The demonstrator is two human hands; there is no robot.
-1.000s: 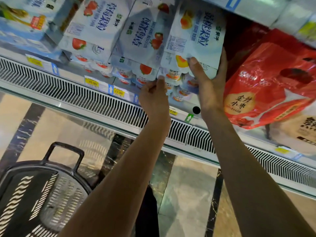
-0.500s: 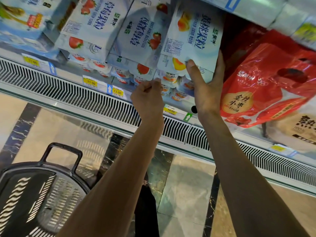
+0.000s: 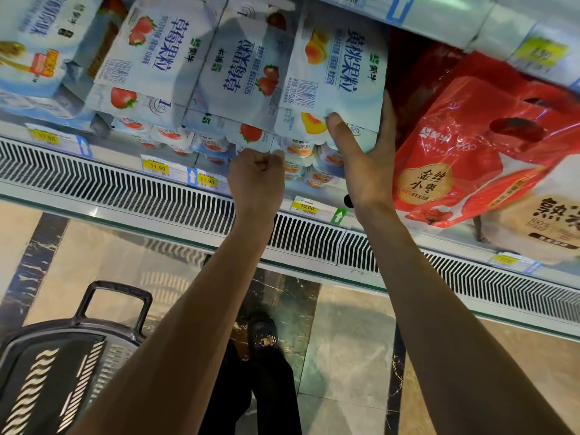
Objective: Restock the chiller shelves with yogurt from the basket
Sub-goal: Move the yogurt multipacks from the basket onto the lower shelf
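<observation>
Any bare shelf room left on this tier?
Only a narrow bare shelf strip between the strawberry packs and the price tags. Crowded elsewhere: right hand fills the gap between peach pack and red bag.

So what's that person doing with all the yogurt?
A person holds a peach yogurt pack on the chiller shelf, between the strawberry packs and a red bag. The right hand grips its lower right corner; the curled left hand is at its lower left edge. The basket sits on the floor.
</observation>
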